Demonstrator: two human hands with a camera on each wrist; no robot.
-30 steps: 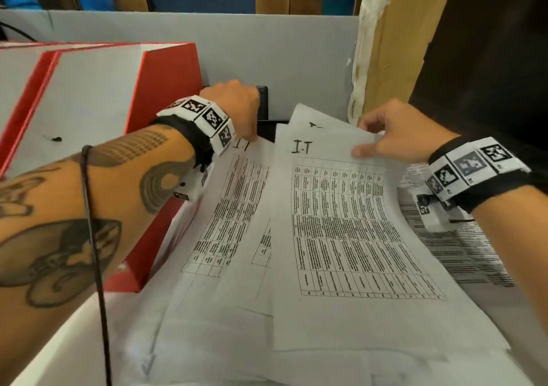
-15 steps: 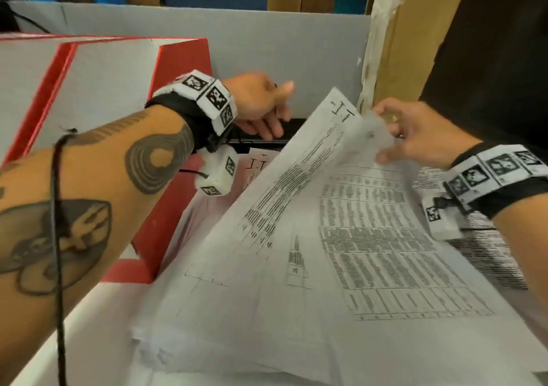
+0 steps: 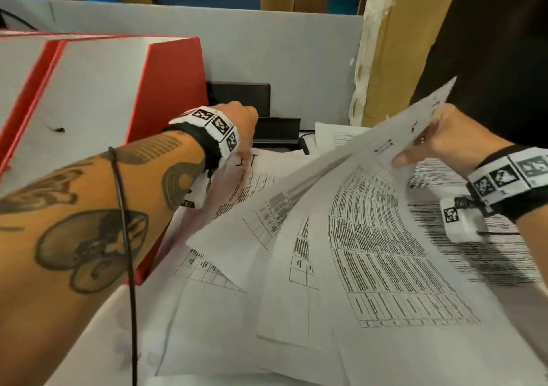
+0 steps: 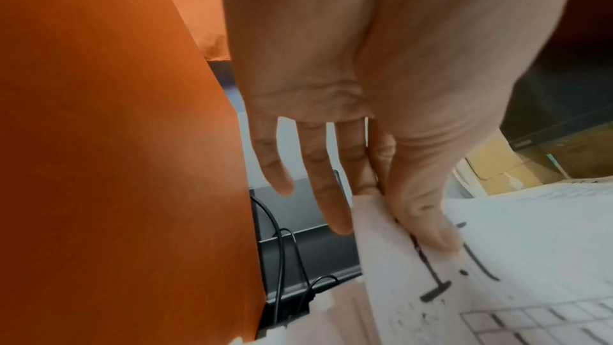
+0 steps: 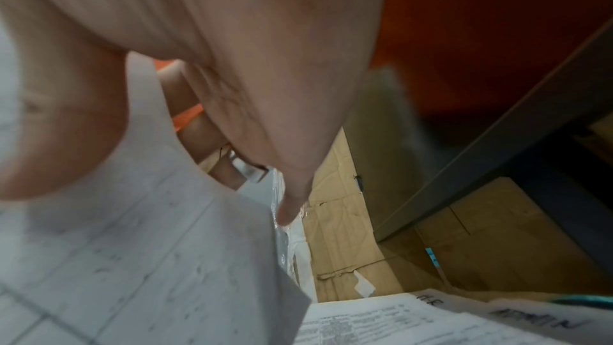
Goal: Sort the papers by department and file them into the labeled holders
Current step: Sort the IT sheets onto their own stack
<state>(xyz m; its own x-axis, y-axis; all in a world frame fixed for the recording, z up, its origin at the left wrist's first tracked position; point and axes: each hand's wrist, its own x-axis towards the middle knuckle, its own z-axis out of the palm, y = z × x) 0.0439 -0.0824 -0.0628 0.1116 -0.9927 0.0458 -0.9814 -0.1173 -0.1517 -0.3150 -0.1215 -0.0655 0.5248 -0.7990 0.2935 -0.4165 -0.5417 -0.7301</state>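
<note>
Beside the red holder (image 3: 166, 68), left hand (image 3: 237, 124) pinches a printed sheet (image 4: 497, 285); right hand (image 3: 453, 139) grips a lifted, curling sheet (image 3: 311, 190).

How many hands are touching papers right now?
2. The left hand pinches the top of a flat I.T sheet by the red holder; the right hand grips the lifted sheet.
</note>
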